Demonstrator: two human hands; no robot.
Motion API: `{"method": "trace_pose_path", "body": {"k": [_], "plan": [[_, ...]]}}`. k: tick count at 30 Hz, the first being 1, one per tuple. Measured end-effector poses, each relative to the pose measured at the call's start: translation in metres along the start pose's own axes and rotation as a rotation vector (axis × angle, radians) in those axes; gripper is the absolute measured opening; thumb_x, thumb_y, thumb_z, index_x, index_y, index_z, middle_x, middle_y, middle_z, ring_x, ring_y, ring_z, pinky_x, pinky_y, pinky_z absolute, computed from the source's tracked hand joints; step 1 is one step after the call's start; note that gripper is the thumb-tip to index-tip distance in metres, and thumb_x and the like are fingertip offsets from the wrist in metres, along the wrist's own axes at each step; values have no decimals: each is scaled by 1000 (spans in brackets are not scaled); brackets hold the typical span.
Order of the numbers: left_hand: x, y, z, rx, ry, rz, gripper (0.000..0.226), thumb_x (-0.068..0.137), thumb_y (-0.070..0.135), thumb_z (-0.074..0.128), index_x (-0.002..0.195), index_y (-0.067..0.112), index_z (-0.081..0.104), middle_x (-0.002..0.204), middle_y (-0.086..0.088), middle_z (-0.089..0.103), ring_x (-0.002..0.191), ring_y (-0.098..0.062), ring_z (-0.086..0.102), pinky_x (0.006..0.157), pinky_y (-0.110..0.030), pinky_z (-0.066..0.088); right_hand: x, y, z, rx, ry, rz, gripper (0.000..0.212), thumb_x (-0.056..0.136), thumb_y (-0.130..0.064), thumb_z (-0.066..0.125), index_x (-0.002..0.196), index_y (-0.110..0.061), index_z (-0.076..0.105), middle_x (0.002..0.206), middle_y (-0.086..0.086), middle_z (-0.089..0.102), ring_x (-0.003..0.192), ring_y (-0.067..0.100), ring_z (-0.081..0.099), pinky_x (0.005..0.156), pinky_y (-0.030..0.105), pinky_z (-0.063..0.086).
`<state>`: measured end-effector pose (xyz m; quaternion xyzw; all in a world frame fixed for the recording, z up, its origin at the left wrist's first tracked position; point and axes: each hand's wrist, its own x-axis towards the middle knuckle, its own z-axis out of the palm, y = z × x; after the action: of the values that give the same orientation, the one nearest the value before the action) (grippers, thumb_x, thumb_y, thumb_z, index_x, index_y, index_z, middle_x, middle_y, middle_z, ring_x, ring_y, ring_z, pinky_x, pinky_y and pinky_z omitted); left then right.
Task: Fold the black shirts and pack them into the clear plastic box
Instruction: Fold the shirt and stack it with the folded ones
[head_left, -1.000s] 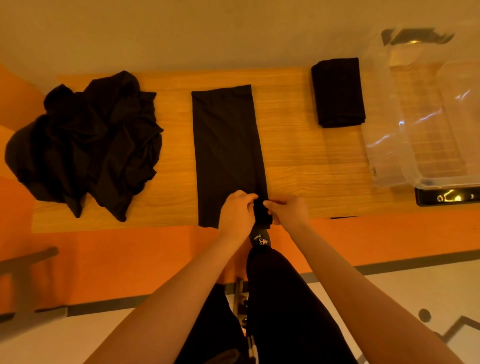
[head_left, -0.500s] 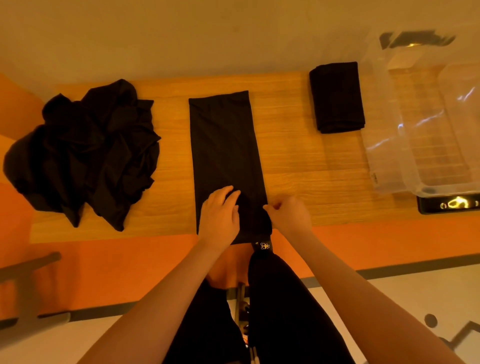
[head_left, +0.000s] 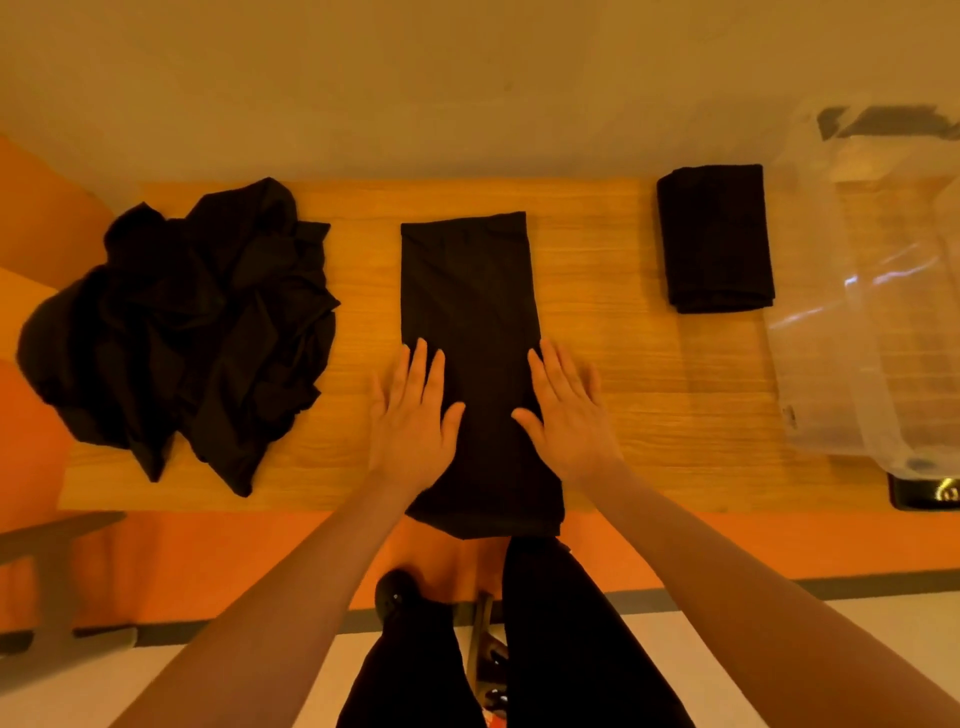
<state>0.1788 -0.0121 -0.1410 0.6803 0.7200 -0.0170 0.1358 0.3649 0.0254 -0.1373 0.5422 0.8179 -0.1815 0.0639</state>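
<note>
Long wooden bench (head_left: 649, 395) across the middle, wall behind. Clear plastic box (head_left: 878, 322) on the right end, nothing visible inside. Heap of crumpled black shirts (head_left: 187, 332) on the left end, spilling toward the near edge. Long folded shirt (head_left: 475, 332) in the centre, a narrow strip from far to near, its near end hanging just over the bench edge. Small folded shirt (head_left: 714, 236) at the far right, just beside the box. Left hand (head_left: 413, 415) flat with fingers straight, across the strip's left edge, partly on cloth and partly on wood. Right hand (head_left: 569, 410) likewise flat and spread wide, across the strip's right edge. Nothing gripped by either. Black-clad legs (head_left: 561, 639) below, near the bench.
</note>
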Motion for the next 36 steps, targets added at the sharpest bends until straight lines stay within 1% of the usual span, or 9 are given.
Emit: {"method": "trace_pose_path", "body": {"k": [4, 9, 20, 23, 25, 27, 29, 33, 36], "plan": [[70, -7, -21, -7, 21, 42, 61, 99, 41, 26, 149, 12, 7, 157, -10, 0, 145, -25, -5, 114, -41, -5, 72, -2, -30, -8, 47, -33, 63, 99, -42, 26, 149, -16, 0, 157, 3, -8, 144, 17, -12, 113, 38, -10], [134, -20, -23, 57, -39, 76, 65, 97, 49, 24, 150, 17, 1, 157, -9, -6, 144, -23, -10, 115, -42, -4, 145, 10, -41, -98, -13, -90, 65, 98, -49, 22, 149, -17, 0, 158, 2, -5, 144, 15, -8, 115, 41, -4], [206, -16, -35, 89, -19, 94, 67, 94, 56, 23, 149, 25, 2, 158, -7, -6, 144, -26, -10, 114, -51, -3, 199, 44, -61, -120, 42, -71, 68, 96, -53, 20, 149, -16, -1, 158, 4, -6, 145, 17, -8, 116, 44, -1], [184, -10, -41, -1, 58, 86, 63, 98, 45, 29, 150, 17, 6, 157, -11, -2, 144, -26, -7, 114, -47, -4, 174, 39, -66, -16, 67, -82, 67, 97, -48, 26, 149, -14, 1, 158, 6, -7, 144, 19, -8, 115, 43, -4], [144, -3, -40, -121, 136, 130, 58, 98, 35, 34, 148, 12, 15, 157, -12, 7, 144, -26, 0, 114, -45, -1, 129, 33, -60, 26, 141, -154, 64, 97, -44, 31, 149, -12, 14, 157, 8, 6, 144, 21, 2, 115, 44, 3], [86, 2, -31, -185, 155, 243, 54, 94, 31, 34, 144, 9, 29, 153, -14, 21, 143, -26, 11, 114, -48, 10, 69, 25, -41, 38, 185, -237, 59, 93, -41, 32, 143, -10, 31, 152, 11, 26, 141, 22, 16, 114, 46, 16], [22, 5, -13, -129, 105, 383, 53, 91, 34, 34, 138, 9, 35, 148, -13, 35, 139, -25, 19, 112, -48, 16, 7, 17, -14, 42, 152, -293, 54, 94, -41, 31, 140, -13, 36, 148, 9, 34, 140, 18, 19, 115, 43, 18], [-67, -9, 21, 6, -79, 509, 52, 91, 42, 34, 136, 16, 35, 144, -6, 43, 138, -22, 22, 111, -42, 14, -75, 13, 31, 31, 91, -271, 57, 98, -50, 18, 141, -15, 29, 151, 2, 23, 145, 13, 3, 115, 35, 10], [-83, -24, 24, 7, -43, 497, 46, 94, 38, 32, 131, 15, 47, 137, -5, 51, 134, -21, 28, 112, -35, 11, -96, 18, 43, 74, 152, -196, 54, 99, -49, 17, 140, -15, 30, 157, -6, 10, 144, 12, 5, 117, 34, 13]]}}
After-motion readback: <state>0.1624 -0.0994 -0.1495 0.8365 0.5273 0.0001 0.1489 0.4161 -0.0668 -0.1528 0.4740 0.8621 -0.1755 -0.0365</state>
